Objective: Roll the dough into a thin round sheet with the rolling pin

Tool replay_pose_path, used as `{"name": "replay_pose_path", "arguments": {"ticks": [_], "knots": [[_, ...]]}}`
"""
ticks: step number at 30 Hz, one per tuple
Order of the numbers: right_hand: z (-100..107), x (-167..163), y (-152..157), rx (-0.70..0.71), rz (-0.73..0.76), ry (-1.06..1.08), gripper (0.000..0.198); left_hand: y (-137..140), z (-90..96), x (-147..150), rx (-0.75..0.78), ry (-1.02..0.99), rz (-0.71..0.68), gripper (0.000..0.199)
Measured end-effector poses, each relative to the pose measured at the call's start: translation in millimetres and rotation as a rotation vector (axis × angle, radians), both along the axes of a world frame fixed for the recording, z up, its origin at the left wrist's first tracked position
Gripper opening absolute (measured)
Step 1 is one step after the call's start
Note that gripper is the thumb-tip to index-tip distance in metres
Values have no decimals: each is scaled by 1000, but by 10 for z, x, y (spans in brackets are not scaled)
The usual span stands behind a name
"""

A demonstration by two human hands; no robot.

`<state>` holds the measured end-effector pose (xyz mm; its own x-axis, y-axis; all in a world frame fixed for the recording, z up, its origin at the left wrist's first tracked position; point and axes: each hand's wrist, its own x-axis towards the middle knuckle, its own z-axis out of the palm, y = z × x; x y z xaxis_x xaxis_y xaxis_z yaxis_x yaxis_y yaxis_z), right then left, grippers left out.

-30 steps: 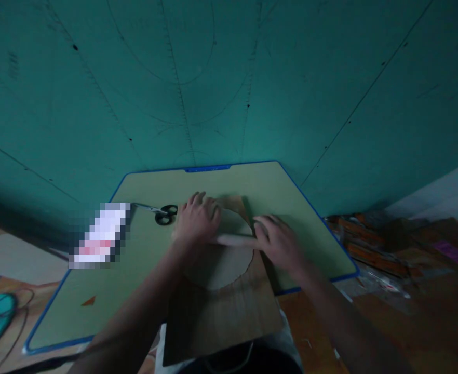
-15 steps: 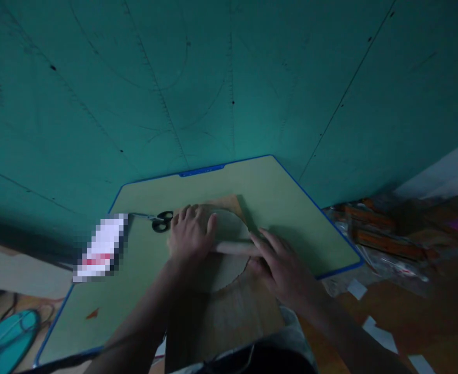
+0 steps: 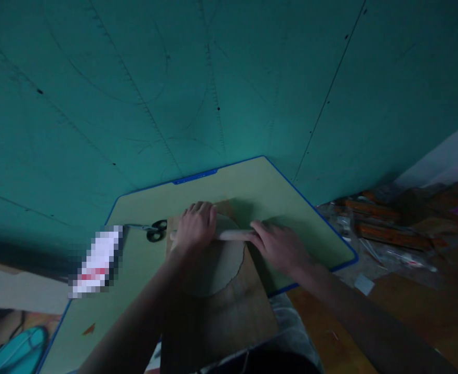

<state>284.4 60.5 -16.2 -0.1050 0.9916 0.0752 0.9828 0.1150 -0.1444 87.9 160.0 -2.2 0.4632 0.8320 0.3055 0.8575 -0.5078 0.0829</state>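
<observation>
A pale rolling pin (image 3: 232,235) lies crosswise over a flat, roundish sheet of what looks like clay or dough (image 3: 217,272), whose right edge is ragged. Over the pin's left part sits my left hand (image 3: 196,226), fingers curled down on it, with a bit of the pin's end showing past them. My right hand (image 3: 278,245) grips the pin's right end, thumb and fingers closed around it. Beneath the sheet is a wooden board (image 3: 248,311), partly in shadow and covered at the left by my forearm.
The board rests on a pale table top with a blue rim (image 3: 291,208). Left of my hands lie black-handled scissors (image 3: 157,231), a blurred-out white item (image 3: 98,259) and a small orange scrap (image 3: 89,329). A green wall (image 3: 174,104) rises behind; wrapped bundles (image 3: 388,228) lie on the floor at right.
The rolling pin has moved farther from me across the sheet, both hands with it. My right hand's fingers, stretched along the pin before, are now curled around its end. The view has shifted slightly.
</observation>
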Motion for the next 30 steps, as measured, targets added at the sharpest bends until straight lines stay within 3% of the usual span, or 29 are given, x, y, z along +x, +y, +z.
{"name": "replay_pose_path", "arguments": {"ticks": [5,9,14,18,22,27,30], "knots": [[-20,-13,-88,-45,9,58,43,-214,-48,-58,69,96,89,44],[40,19,93,-64,-68,16,45,36,-20,116,-11,70,119,43],[195,133,444,-65,-6,-123,37,421,19,303,-70,69,103,42],[211,192,574,-54,29,-196,34,500,54,366,-58,59,105,43],[127,119,347,-25,138,-167,35,219,51,261,-60,61,112,42],[92,-85,-53,-22,29,6,36,-347,-88,-126,10,84,11,41],[85,-150,-165,-9,51,67,30,-551,-187,-339,71,52,-90,37]]}}
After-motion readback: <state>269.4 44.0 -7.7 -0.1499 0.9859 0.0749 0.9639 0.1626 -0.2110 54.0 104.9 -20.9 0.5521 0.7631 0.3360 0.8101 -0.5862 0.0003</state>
